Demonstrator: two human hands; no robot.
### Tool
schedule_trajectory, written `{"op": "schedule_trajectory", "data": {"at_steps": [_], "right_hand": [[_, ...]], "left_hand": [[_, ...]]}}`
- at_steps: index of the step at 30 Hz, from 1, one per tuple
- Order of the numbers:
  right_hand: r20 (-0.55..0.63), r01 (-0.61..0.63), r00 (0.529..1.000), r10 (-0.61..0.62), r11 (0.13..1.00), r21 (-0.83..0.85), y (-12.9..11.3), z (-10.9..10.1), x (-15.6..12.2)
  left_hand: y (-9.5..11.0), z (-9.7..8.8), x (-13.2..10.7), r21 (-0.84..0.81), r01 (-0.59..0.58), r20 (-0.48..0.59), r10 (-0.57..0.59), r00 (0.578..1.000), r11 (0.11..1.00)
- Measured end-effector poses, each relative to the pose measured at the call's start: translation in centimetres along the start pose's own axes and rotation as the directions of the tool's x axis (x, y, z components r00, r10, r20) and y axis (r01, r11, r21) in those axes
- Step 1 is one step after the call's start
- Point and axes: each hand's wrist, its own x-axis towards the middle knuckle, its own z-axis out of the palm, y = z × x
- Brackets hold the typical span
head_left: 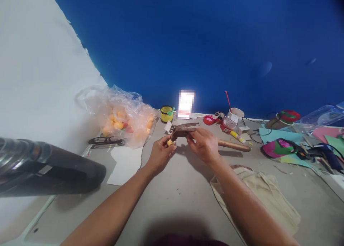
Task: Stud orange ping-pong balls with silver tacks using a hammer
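My right hand [204, 145] is closed around a claw hammer, near its head. The hammer's dark metal head [184, 130] points left, and its wooden handle [233, 145] sticks out to the right behind my wrist. My left hand [161, 151] pinches a small yellow piece with shiny bits [170, 142]; its exact kind is too small to tell. One end of the hammer head is right above this piece, but I cannot tell whether they touch. Just behind them lie a small white card [168, 126] and some small metal bits.
At the back left is a clear plastic bag [126, 113] of orange balls, with eyeglasses [107, 141] beside it. A dark cylinder [53, 169] juts in at left. Along the wall stand a yellow cup [166, 114] and a white cup [236, 113]. A beige cloth [263, 192] lies right.
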Motion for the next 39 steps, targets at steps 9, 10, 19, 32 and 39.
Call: {"op": "schedule_trajectory", "data": {"at_steps": [9, 10, 19, 32, 39], "right_hand": [[0.048, -0.011, 0.999, 0.010, 1.000, 0.022, 0.23, 0.15, -0.09], [0.013, -0.017, 1.000, 0.017, 1.000, 0.022, 0.26, 0.12, -0.09], [-0.023, -0.010, 1.000, 0.010, 1.000, 0.014, 0.14, 0.24, -0.06], [-0.071, -0.112, 0.991, 0.112, 0.994, 0.015, 0.39, 0.33, -0.09], [0.000, -0.047, 0.999, 0.047, 0.999, 0.004, 0.47, 0.42, -0.08]], "left_hand": [[-0.45, -0.28, 0.37, 0.004, 0.026, -0.066, -0.025, 0.998, 1.000], [-0.42, -0.31, 0.41, -0.009, 0.040, -0.065, -0.040, 0.997, 0.999], [0.25, -0.34, 0.44, -0.010, 0.068, -0.083, -0.068, 0.994, 0.998], [-0.35, -0.48, 0.77, -0.079, 0.064, -0.068, -0.070, 0.995, 0.995], [-0.40, -0.56, 0.73, -0.211, 0.083, 0.067, -0.070, 0.995, 0.974]]}}
